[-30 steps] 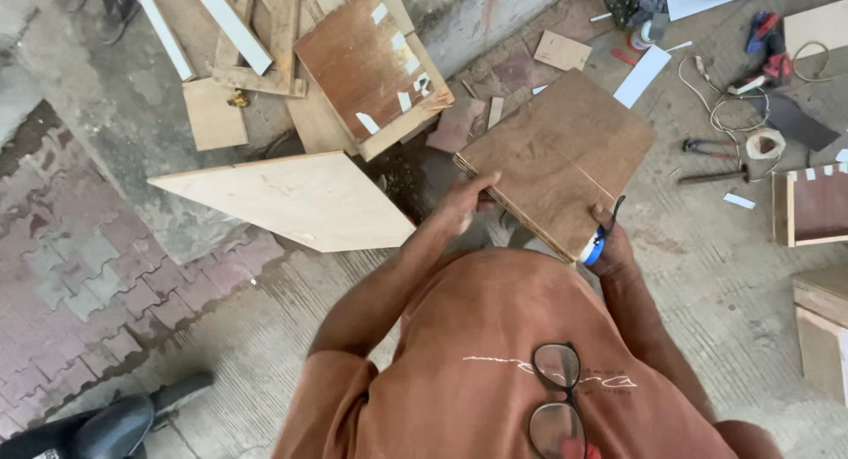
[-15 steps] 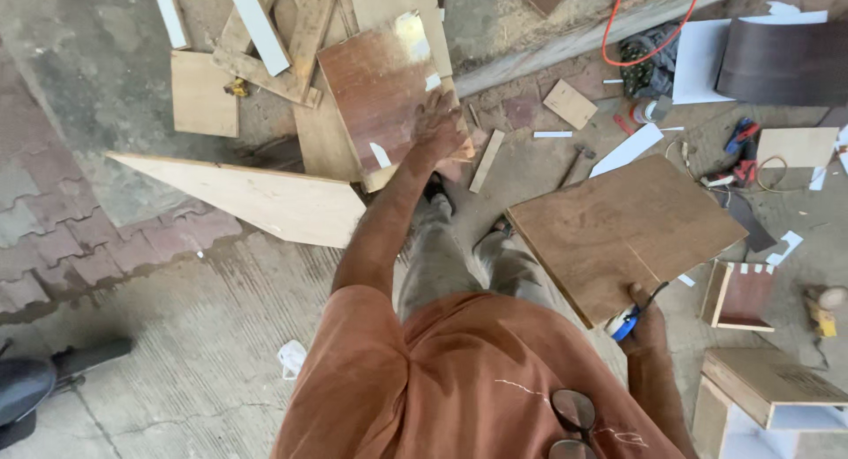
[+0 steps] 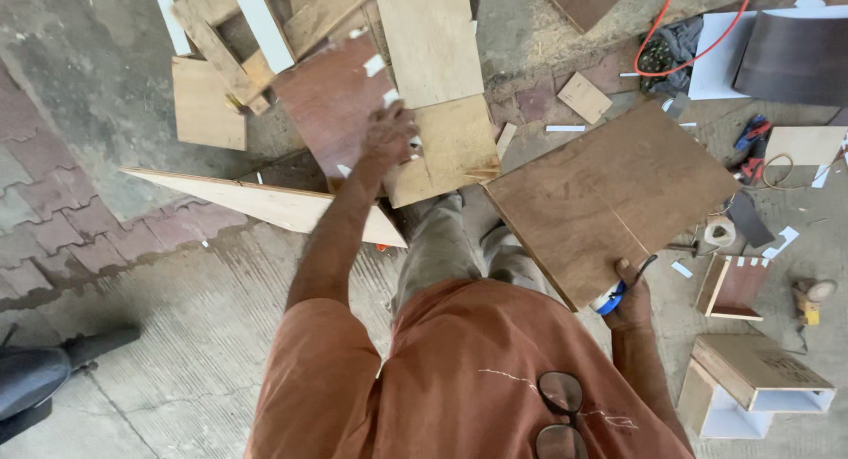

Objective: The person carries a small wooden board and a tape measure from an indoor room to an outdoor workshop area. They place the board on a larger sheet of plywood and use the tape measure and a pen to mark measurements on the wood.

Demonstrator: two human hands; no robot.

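My right hand (image 3: 629,298) grips the near corner of a large brown plywood board (image 3: 609,198), held out over the ground to my right, together with a small blue object (image 3: 608,302). My left hand (image 3: 389,136) is stretched forward and rests on a reddish-brown board (image 3: 331,114) in a pile of plywood offcuts; whether its fingers have closed on the board's edge I cannot tell. A pale plywood sheet (image 3: 433,39) lies just right of that hand. A long triangular pale board (image 3: 265,203) lies below my left arm.
Wood strips and a white slat (image 3: 261,22) are heaped at the top left. Right of me lie small wooden boxes (image 3: 751,371), pliers (image 3: 751,132), a tape roll (image 3: 720,232), an orange cable (image 3: 658,26) and white sheets. A dark object (image 3: 35,379) sits at the lower left.
My left hand let go of the large board and reached forward onto the reddish-brown board in the pile. The large board swung right, held by my right hand alone.
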